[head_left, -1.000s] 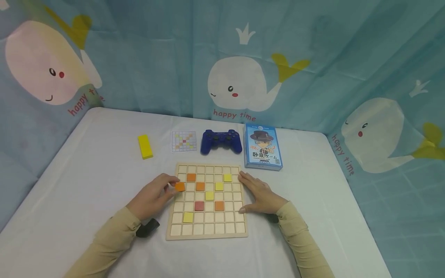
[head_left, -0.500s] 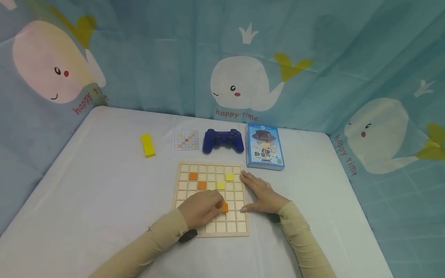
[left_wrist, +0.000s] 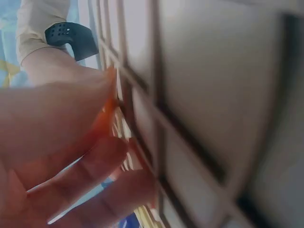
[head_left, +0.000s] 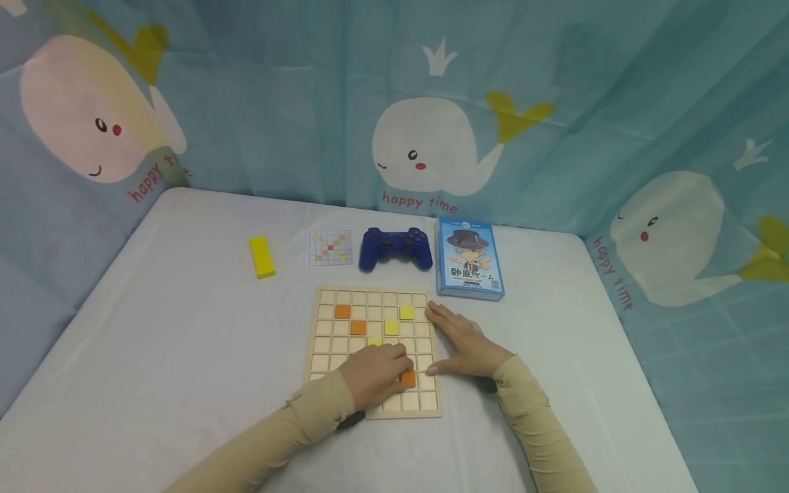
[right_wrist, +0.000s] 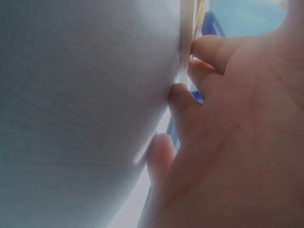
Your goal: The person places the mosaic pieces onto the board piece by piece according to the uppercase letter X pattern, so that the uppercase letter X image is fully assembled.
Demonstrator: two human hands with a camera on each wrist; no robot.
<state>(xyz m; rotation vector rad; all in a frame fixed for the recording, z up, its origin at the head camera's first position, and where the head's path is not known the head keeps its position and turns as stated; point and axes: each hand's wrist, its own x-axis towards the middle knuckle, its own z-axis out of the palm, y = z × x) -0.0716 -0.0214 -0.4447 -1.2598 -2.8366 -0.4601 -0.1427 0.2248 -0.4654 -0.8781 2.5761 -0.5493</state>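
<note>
My left hand (head_left: pixel 374 373) reaches across a wooden grid board (head_left: pixel 338 344) and pinches an orange square tile (head_left: pixel 407 378) at a cell near the front right corner. In the left wrist view that orange tile (left_wrist: pixel 108 114) is blurred between thumb and fingers, close against the board; whether it lies flat cannot be told. Two orange tiles (head_left: pixel 342 311) and several yellow tiles (head_left: pixel 391 327) sit in cells farther back. The left hand covers some front cells. My right hand (head_left: pixel 465 346) rests at the board's right edge, fingers spread, thumb and fingertips touching the rim.
Behind the board lie a yellow block (head_left: pixel 261 257), a card with a coloured grid pattern (head_left: pixel 330 248), a blue game controller (head_left: pixel 396 249) and a blue game box (head_left: pixel 470 260). A whale-print curtain (head_left: pixel 277 137) hangs behind the white table (head_left: pixel 154 329).
My left hand has carried the orange tile from the board's left edge rightward across it to a front right cell. My right hand has stayed at the right edge.
</note>
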